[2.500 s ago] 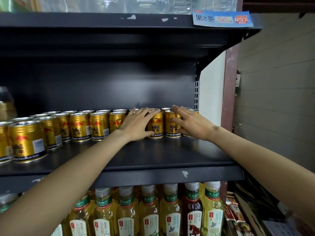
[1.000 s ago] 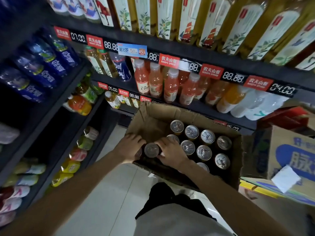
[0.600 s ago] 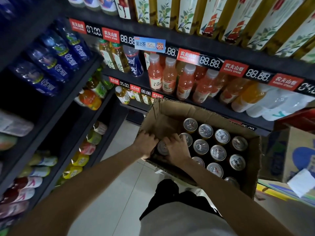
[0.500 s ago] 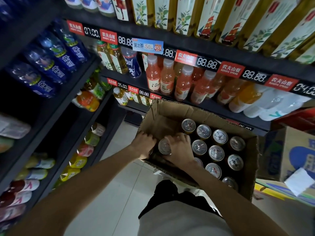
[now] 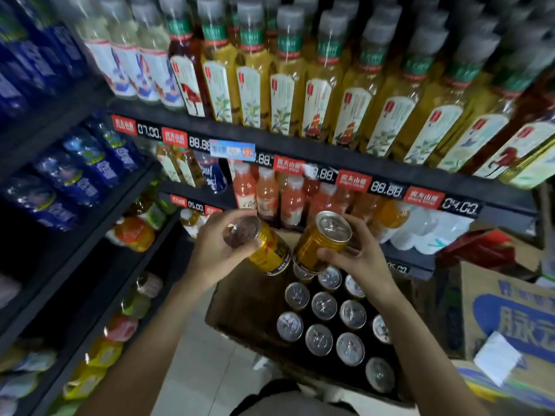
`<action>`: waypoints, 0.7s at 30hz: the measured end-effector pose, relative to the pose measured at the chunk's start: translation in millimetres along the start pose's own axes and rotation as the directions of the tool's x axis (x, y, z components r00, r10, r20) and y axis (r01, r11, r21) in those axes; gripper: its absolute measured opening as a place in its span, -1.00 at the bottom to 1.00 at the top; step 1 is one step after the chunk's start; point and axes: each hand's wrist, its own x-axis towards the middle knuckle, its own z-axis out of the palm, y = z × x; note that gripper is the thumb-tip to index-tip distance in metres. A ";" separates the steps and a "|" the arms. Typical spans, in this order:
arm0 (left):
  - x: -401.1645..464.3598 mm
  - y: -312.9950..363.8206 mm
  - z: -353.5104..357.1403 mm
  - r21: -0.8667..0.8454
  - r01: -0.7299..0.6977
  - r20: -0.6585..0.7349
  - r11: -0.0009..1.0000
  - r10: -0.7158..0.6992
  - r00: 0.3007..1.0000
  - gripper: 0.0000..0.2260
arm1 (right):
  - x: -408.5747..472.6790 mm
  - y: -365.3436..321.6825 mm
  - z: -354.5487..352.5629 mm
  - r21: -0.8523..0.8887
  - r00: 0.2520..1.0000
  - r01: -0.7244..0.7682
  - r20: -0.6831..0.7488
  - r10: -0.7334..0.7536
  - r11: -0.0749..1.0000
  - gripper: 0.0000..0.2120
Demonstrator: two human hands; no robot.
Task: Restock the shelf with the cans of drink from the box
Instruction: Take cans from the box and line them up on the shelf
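Note:
My left hand (image 5: 214, 253) grips a gold drink can (image 5: 265, 249), tilted with its top toward me, above the left end of the cardboard box (image 5: 237, 298). My right hand (image 5: 360, 259) holds a second gold can (image 5: 322, 240), nearly upright, just above the box. Both cans are lifted out and almost touch each other. Several more cans (image 5: 326, 322) stand in rows inside the box, silver tops up. The shelf with the gold cans is out of view above.
Shelves of tea bottles (image 5: 300, 85) and orange juice bottles (image 5: 270, 196) face me behind the box. A side rack at left holds blue bottles (image 5: 72, 172). A blue-printed carton (image 5: 510, 322) stands at right. Pale floor tiles (image 5: 192, 361) lie below.
Both hands left the shelf, reached into the box, closed on a can each and lifted them out. The view swung down to the box, then tilted up again.

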 end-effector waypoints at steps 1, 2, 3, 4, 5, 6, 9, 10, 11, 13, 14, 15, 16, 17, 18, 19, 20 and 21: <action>9.7 12.5 -3.1 -0.030 -0.048 -0.035 0.998 0.047 0.998 -0.60 | 4.2 -13.5 -6.3 0.033 1.000 0.019 -0.007 -0.018 0.999 -0.41; 19.6 25.5 -5.7 -0.047 -0.096 -0.068 0.994 0.092 0.993 -0.59 | 8.8 -28.0 -12.3 0.055 0.999 0.046 -0.018 -0.045 0.997 -0.43; 30.1 39.8 -8.1 -0.055 -0.149 -0.103 0.987 0.143 0.984 -0.59 | 13.6 -42.3 -18.5 0.063 0.997 0.080 -0.024 -0.079 0.995 -0.43; 40.7 54.2 -10.5 -0.054 -0.212 -0.143 0.976 0.203 0.969 -0.60 | 18.4 -56.8 -24.1 0.072 0.994 0.111 -0.031 -0.109 0.991 -0.44; 51.9 69.4 -13.0 -0.045 -0.280 -0.181 0.959 0.267 0.947 -0.62 | 21.9 -72.7 -29.6 0.087 0.989 0.144 -0.040 -0.141 0.986 -0.46; 63.2 85.6 -15.9 -0.026 -0.346 -0.212 0.938 0.333 0.919 -0.64 | 25.9 -88.5 -35.4 0.102 0.983 0.178 -0.057 -0.172 0.979 -0.49; 95.9 140.2 -25.3 0.055 -0.516 -0.257 0.855 0.511 0.820 -0.66 | 36.8 -136.2 -53.9 0.122 0.954 0.295 -0.098 -0.285 0.947 -0.50; 106.3 158.2 -29.0 0.086 -0.559 -0.268 0.825 0.559 0.784 -0.68 | 39.4 -153.0 -59.7 0.128 0.938 0.340 -0.115 -0.326 0.932 -0.50; 116.7 176.0 -33.2 0.120 -0.597 -0.277 0.793 0.604 0.747 -0.70 | 43.5 -168.5 -66.6 0.122 0.920 0.384 -0.138 -0.367 0.915 -0.51; 136.6 210.7 -41.6 0.180 -0.662 -0.288 0.727 0.683 0.671 -0.71 | 52.3 -200.3 -81.3 0.107 0.881 0.458 -0.193 -0.433 0.883 -0.62; 146.1 227.2 -45.4 0.209 -0.687 -0.284 0.695 0.716 0.638 -0.71 | 55.8 -216.4 -88.7 0.094 0.861 0.488 -0.217 -0.461 0.868 -0.65; 155.8 242.4 -48.2 0.237 -0.707 -0.276 0.667 0.743 0.609 -0.70 | 61.0 -231.0 -96.6 0.064 0.837 0.519 -0.238 -0.492 0.852 -0.61; 165.8 256.5 -50.0 0.259 -0.720 -0.266 0.644 0.764 0.588 -0.69 | 66.3 -244.2 -103.6 0.030 0.813 0.547 -0.254 -0.523 0.836 -0.53; 175.9 269.4 -50.8 0.280 -0.728 -0.258 0.625 0.780 0.570 -0.67 | 71.1 -256.3 -109.7 0.008 0.792 0.570 -0.273 -0.547 0.822 -0.45; 186.1 280.7 -50.7 0.303 -0.733 -0.250 0.609 0.793 0.556 -0.65 | 76.4 -268.1 -114.8 0.000 0.775 0.584 -0.296 -0.558 0.812 -0.42; 196.4 290.1 -49.6 0.327 -0.735 -0.242 0.594 0.804 0.543 -0.64 | 83.1 -277.7 -119.6 -0.011 0.757 0.599 -0.318 -0.570 0.801 -0.44; 206.8 297.6 -48.0 0.347 -0.736 -0.234 0.581 0.814 0.532 -0.63 | 88.6 -287.2 -122.9 -0.041 0.734 0.613 -0.339 -0.589 0.789 -0.48; 217.3 303.5 -45.9 0.361 -0.738 -0.225 0.571 0.821 0.525 -0.63 | 95.3 -294.2 -126.1 -0.088 0.710 0.619 -0.360 -0.605 0.780 -0.51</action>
